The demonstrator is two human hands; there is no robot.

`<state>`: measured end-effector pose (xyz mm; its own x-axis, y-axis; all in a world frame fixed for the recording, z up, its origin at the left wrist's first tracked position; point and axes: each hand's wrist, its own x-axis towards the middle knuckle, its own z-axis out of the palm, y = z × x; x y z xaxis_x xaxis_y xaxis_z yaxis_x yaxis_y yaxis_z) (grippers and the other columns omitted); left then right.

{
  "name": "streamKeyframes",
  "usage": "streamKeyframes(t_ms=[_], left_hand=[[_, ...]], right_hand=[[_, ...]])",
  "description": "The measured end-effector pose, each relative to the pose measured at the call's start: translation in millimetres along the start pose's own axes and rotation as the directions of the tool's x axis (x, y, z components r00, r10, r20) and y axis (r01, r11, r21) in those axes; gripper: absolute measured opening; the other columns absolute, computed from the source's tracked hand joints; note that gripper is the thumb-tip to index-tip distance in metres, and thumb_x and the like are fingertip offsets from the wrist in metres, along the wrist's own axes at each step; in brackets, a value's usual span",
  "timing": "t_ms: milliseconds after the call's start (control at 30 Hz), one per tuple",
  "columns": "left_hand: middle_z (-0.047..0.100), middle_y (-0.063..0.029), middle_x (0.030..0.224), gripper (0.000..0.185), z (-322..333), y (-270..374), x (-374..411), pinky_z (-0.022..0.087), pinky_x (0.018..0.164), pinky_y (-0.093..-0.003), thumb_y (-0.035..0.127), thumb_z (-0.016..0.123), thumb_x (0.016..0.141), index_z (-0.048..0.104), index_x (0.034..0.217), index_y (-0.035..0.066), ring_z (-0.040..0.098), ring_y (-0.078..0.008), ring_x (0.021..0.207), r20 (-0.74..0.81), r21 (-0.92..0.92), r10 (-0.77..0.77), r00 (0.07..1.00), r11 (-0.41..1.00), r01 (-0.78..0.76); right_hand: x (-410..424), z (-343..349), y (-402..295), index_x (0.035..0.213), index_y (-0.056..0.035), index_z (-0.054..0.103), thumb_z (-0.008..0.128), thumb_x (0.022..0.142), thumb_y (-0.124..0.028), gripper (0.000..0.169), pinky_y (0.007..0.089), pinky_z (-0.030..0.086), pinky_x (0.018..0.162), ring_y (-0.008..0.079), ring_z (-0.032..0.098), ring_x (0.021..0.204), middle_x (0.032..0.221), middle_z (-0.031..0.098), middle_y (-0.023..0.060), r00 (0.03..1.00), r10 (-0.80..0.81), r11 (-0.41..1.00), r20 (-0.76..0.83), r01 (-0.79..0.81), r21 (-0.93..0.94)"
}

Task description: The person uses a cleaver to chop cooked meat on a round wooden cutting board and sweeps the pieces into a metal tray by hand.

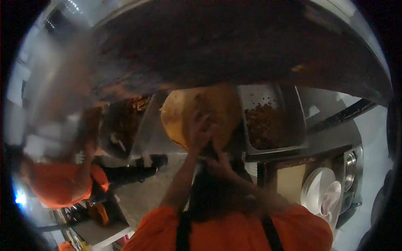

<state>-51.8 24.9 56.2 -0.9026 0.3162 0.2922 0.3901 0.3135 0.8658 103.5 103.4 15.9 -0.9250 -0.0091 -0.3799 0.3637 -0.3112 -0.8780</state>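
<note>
Before me lies a round yellowish board (176,116), its far edge hidden by a dark overhang. My left hand (201,133) is over the board near its middle, fingers partly bent, above a small dark patch of food that blurs into shadow. Close beside it, lower and to the right, my right hand (220,161) reaches to the board's near edge. Whether either hand holds anything is too dim to tell. A metal tray (276,149) with crumbled brown food (265,125) stands right of the board. Left of it is another tray of brown food (125,125).
A wide dark overhang (220,47) crosses above the work surface. At the left stands a co-worker in an orange shirt (59,183), an arm near the left tray. Stacked white plates (317,188), a clear bowl (331,194) and metal containers (349,169) are at the lower right.
</note>
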Motion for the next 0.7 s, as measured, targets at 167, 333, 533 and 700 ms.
streamKeyframes(t_ms=[167,333,533,700], left_hand=[[0.062,-0.016,0.13,0.04,10.0,18.0,-9.6,0.045,0.104,-0.0438,0.027,0.08,0.079,0.073,0.113,0.009,0.057,-0.0321,0.124,-0.109,0.143,-0.081,0.991,0.985,0.097],[0.063,-0.0162,0.129,0.035,60.6,108.3,6.0,0.045,0.104,-0.0431,0.019,0.075,0.086,0.069,0.118,0.005,0.059,-0.0325,0.121,-0.013,-0.055,0.039,0.999,0.998,-0.039],[0.067,-0.0158,0.114,0.03,186.3,101.3,36.2,0.053,0.087,-0.0386,0.018,0.069,0.089,0.068,0.114,0.001,0.066,-0.0298,0.102,0.242,-0.393,0.34,0.909,0.89,-0.229],[0.063,-0.0169,0.121,0.037,233.2,73.7,33.4,0.051,0.092,-0.0432,0.019,0.066,0.088,0.066,0.122,0.004,0.061,-0.0309,0.111,0.601,-0.067,0.233,0.764,0.968,-0.243]], right_hand=[[-21.4,15.3,-49.7,0.161,-0.0147,0.014,0.056,0.092,0.001,0.083,0.042,0.042,0.108,0.0344,0.053,0.129,0.146,0.05,0.0192,0.968,-0.243,0.969,-0.057,0.245,0.026],[-82.9,-25.6,-120.7,0.16,-0.0109,0.019,0.057,0.09,0.0,0.08,0.0439,0.037,0.113,0.0377,0.043,0.14,0.153,0.041,0.0247,0.863,-0.455,0.841,-0.221,0.334,-0.426],[-137.9,-100.1,-167.9,0.159,-0.0155,0.027,0.058,0.086,-0.003,0.08,0.0351,0.044,0.103,0.0257,0.055,0.129,0.144,0.054,0.0213,0.643,-0.53,0.817,-0.553,0.213,-0.535],[-203.1,-143.6,-150.9,0.159,-0.0145,0.027,0.057,0.086,-0.005,0.079,0.0332,0.046,0.1,0.0247,0.062,0.118,0.138,0.057,0.0248,0.61,-0.422,0.878,-0.671,0.09,-0.47]])
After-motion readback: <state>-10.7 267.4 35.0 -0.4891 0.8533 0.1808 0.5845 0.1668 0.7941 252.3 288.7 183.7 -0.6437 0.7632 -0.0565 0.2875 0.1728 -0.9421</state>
